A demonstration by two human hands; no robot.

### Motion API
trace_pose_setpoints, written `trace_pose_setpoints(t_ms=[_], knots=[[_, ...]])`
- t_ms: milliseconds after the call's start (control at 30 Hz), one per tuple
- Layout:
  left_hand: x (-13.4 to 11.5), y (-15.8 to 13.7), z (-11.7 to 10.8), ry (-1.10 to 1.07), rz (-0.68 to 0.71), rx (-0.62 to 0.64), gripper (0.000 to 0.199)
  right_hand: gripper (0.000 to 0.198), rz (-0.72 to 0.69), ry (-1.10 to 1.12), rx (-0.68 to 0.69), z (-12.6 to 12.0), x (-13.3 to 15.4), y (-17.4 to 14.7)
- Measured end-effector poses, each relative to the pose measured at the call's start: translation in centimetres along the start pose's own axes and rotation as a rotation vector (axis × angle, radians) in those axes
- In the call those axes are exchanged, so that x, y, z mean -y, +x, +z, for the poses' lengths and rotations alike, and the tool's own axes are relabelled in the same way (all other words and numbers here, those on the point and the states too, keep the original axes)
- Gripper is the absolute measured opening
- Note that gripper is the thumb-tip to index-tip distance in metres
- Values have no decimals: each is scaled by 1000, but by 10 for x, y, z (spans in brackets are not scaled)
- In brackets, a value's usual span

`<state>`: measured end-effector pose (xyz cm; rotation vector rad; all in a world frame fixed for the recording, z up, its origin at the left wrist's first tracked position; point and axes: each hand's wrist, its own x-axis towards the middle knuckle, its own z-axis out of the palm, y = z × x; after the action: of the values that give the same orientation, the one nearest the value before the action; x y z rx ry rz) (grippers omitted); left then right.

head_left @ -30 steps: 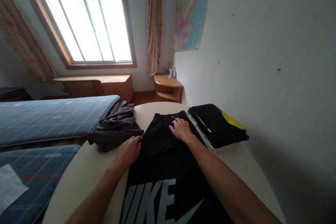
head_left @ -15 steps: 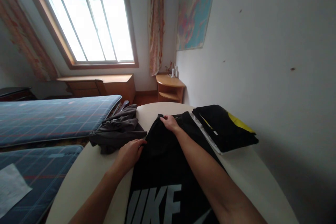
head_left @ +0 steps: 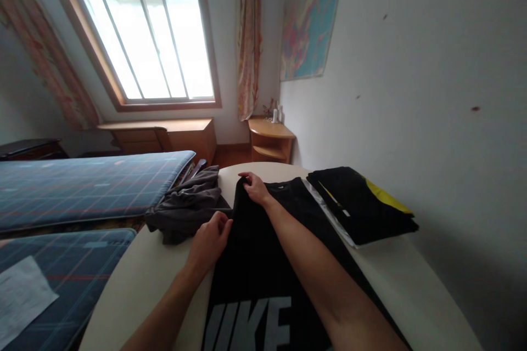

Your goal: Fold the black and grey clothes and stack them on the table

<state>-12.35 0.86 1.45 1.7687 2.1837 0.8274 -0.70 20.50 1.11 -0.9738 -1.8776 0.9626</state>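
A black T-shirt (head_left: 263,263) with large grey lettering lies spread on the round, pale table, its neck end away from me. My right hand (head_left: 256,190) reaches across it and pinches the far left corner of the cloth. Along the shirt's left edge, my left hand (head_left: 209,241) is closed, with its fingertips pinching the fabric there. My right forearm covers part of the shirt, and its near end runs out of view.
A crumpled dark grey garment (head_left: 189,203) lies left of the shirt on the table (head_left: 135,290). Folded black clothes (head_left: 358,205) with a yellow patch sit at the right. Blue plaid mattresses (head_left: 94,184) stand to the left, one bearing a paper sheet (head_left: 24,296). A wall borders the right side.
My right hand has shifted slightly left and away, drawing the shirt's far corner with it. My left hand stays at the left edge. The view has turned a little.
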Motion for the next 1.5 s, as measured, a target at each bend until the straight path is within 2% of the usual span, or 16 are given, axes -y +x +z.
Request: trace_pose_setpoints(t_ms=[33,133,200,300,433,600,700,833,933,1033,1100,1300,1400,1500], knots=[[1,0,2,-3,-13,-1,12,42,-2,-13,-17,2,0,0],[2,-2,7,58,-34,33,41,33,17,-58,-67,4,1,0],[1,-4,8,120,-40,65,47,25,39,-85,-86,4,2,-1],[-1,-5,9,118,-50,62,27,17,56,-110,-104,5,4,-2],[-2,-3,12,59,-70,8,26,23,50,-110,-88,6,5,-7],[1,0,17,12,-91,-33,12,35,26,-142,-59,5,7,-29],[1,0,18,-57,-84,-101,5,28,56,-220,-76,2,12,-50],[-1,-1,18,-61,-70,-136,5,19,142,-417,57,2,20,-76],[-2,-2,20,-124,-55,-124,4,18,120,-418,124,5,25,-84],[-3,-3,23,-227,-38,-143,3,23,129,-388,152,6,29,-81],[-6,-5,24,-284,-10,-152,7,34,176,-378,143,6,30,-75],[-24,-16,24,-337,117,-76,13,70,404,-270,190,6,22,-59],[-34,-21,25,-436,120,19,13,69,432,-206,204,2,16,-58],[-42,-26,28,-572,101,117,11,59,395,-167,160,-5,15,-58]])
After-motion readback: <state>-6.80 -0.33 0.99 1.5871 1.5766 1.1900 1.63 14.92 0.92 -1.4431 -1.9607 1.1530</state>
